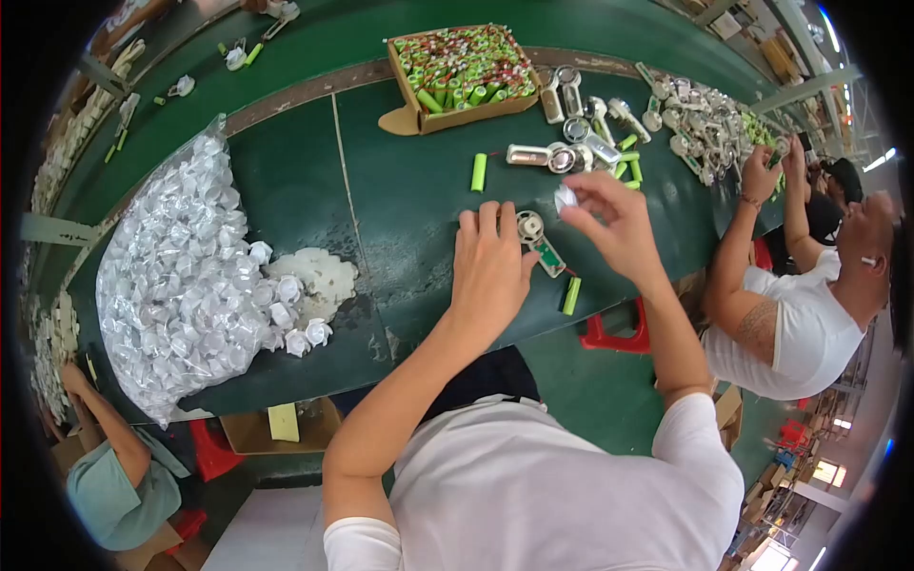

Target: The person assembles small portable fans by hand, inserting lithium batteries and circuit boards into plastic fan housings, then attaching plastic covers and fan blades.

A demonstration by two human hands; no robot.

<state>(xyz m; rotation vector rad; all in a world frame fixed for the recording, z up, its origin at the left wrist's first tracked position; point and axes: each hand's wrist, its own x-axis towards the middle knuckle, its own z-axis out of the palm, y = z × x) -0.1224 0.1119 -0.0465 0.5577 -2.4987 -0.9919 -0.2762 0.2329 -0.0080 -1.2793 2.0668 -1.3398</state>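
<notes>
My left hand (490,271) lies on the green worktop with its fingers stretched out. Its thumb rests against the left edge of a small handheld device housing (530,226), which has a round ring at its far end and an exposed green circuit board (546,253). A red wire runs from the board towards a green cylindrical battery (570,296) by the table's near edge. Just right of the housing and raised above it, my right hand (617,226) pinches a small white faceted plastic part (566,198) between thumb and fingers. Another green battery (479,172) lies beyond my left fingertips.
A clear bag (181,276) of white plastic parts slumps at left, several loose pieces (307,335) beside it. Behind stands a cardboard box (457,119) full of green batteries. Device housings (705,128) pile up at right, near a co-worker (790,314). Another person (124,476) works at left.
</notes>
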